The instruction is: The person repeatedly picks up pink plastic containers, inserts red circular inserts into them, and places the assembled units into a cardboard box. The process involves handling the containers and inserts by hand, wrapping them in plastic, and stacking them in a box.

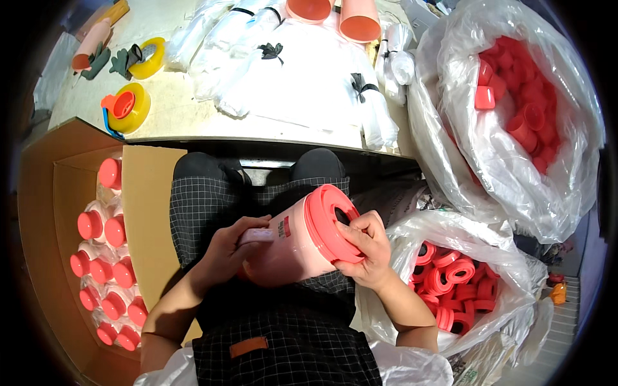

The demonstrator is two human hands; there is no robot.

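Note:
A pale pink jug [277, 254] lies tilted above my lap, its coral-red lid [327, 222] turned up to the right. My left hand [226, 252] is closed around the jug's handle on the left side. With my right hand [368, 252] I grip the lid's rim, the thumb resting across its top by a dark round opening. Beside my right forearm, an open plastic bag [386, 276] holds many coral-red ring-shaped lids [458, 273].
At left, a cardboard box [145, 206] holds pink bottles with red caps [101, 270]. On the table ahead lie bundled clear plastic bags [296, 80], yellow tape rolls [137, 106] and pink containers [359, 22]. A large plastic bag [463, 128] of red cups [531, 119] stands far right.

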